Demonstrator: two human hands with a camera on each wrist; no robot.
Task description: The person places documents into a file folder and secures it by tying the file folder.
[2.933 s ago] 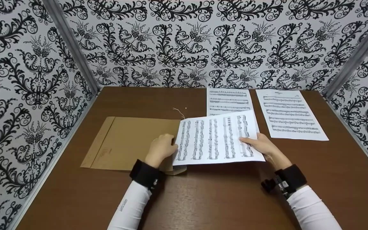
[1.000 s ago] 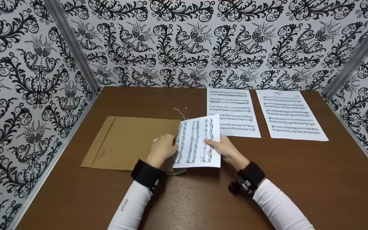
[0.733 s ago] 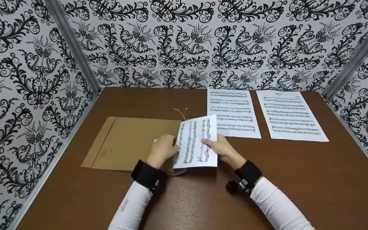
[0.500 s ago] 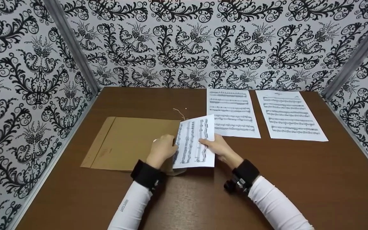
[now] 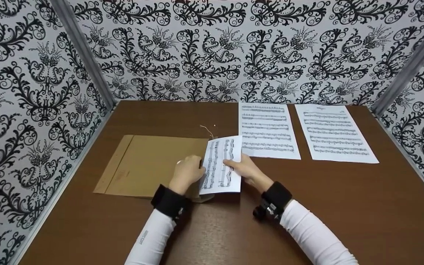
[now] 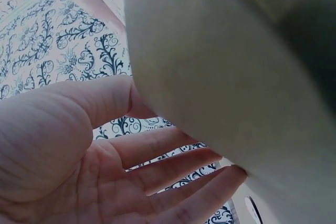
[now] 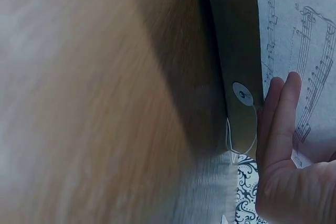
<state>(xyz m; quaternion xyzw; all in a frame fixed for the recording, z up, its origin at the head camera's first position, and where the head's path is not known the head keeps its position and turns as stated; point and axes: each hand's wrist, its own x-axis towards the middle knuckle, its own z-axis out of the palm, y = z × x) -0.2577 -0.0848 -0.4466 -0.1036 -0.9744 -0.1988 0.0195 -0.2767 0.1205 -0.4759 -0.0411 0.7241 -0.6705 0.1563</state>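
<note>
A brown string-tie envelope [image 5: 153,162] lies on the table with its opening to the right. My left hand [image 5: 186,171] grips the upper layer at that opening; in the left wrist view the thumb and fingers [image 6: 157,145] are at the edge of the brown paper [image 6: 220,77]. A sheet of music [image 5: 214,158] is partly inside the envelope, its left part hidden. My right hand [image 5: 250,171] pinches the sheet's outer edge, thumb on top and fingers underneath. The right wrist view shows the envelope's flap [image 7: 236,35] below the sheet, with a round white button [image 7: 242,93] and string.
Two more music sheets lie flat at the back right, a left one [image 5: 267,129] and a right one [image 5: 337,132]. The envelope's white string [image 5: 207,129] trails onto the brown table [image 5: 307,184]. Patterned walls [image 5: 212,55] enclose the back and sides.
My right hand has moved left, sliding the music sheet deeper into the envelope, so less of it shows. The left sheet at the back is now more uncovered. My left hand stays in place.
</note>
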